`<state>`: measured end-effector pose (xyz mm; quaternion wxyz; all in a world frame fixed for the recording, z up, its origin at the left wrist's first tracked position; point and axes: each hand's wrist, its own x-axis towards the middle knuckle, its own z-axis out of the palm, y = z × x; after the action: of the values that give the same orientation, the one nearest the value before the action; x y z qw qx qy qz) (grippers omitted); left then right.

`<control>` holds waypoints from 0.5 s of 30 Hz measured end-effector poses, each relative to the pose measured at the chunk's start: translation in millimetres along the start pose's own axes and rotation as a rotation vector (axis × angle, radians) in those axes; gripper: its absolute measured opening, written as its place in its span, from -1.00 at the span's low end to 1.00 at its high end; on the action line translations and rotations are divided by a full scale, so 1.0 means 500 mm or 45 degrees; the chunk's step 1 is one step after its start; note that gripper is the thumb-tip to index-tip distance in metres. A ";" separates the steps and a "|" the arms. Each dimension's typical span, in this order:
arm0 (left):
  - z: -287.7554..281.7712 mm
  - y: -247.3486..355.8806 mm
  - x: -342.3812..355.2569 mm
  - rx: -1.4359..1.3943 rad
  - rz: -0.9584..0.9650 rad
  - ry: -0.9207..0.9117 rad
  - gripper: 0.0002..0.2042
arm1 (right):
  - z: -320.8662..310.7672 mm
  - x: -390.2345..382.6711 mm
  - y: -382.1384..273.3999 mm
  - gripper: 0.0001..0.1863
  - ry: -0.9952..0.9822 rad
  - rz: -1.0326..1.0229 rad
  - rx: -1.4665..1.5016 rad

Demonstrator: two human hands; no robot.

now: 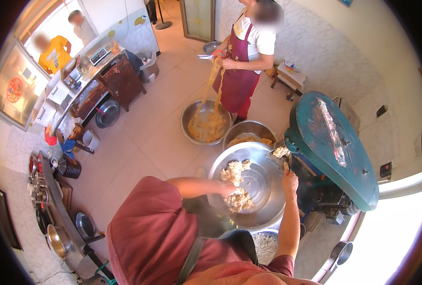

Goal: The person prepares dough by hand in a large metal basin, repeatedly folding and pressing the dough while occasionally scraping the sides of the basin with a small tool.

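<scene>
My left hand point(227, 189) reaches into a wide metal basin point(213, 166). Its fingers are sunk among crumbly pale dough lumps point(240, 200) and hidden by them, so I cannot tell how they are set. On the basin's right side, my right hand point(291, 181) is closed beside the metal outlet of a green machine point(310, 128). What it grips is not clear. More pale dough point(281, 152) sits at that outlet, just above the hand.
A person in a maroon apron point(237, 71) stands beyond, holding red-handled scissors point(215, 55) and long yellowish strips over another basin point(184, 118). A further basin point(249, 127) touches mine. Near my waist is a bowl of whitish crumbs point(265, 247). Shelves with pots point(39, 190) line the left wall.
</scene>
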<state>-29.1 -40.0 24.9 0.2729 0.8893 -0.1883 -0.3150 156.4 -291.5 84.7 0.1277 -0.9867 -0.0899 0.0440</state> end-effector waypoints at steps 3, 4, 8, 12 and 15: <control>0.041 -0.022 0.002 0.140 0.086 0.022 -0.64 | 0.004 -0.009 -0.005 -0.49 -0.013 -0.005 0.050; 0.046 -0.031 0.001 0.124 0.124 0.148 -0.61 | 0.004 -0.008 -0.004 -0.49 0.002 -0.012 0.084; -0.013 0.005 0.040 0.069 0.273 0.304 -0.53 | 0.026 0.021 0.066 -0.50 -0.060 0.051 0.037; -0.022 0.030 -0.015 -0.130 0.254 0.768 -0.47 | -0.013 -0.010 -0.013 -0.46 -0.088 -0.032 0.105; -0.034 0.004 -0.011 -0.133 0.067 0.599 -0.38 | 0.011 0.001 -0.022 -0.48 0.042 -0.018 0.209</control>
<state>-22.2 -32.5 39.7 0.3628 0.9177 -0.1262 -0.1013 154.5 -279.7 82.1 0.2098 -0.9729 -0.0908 0.0341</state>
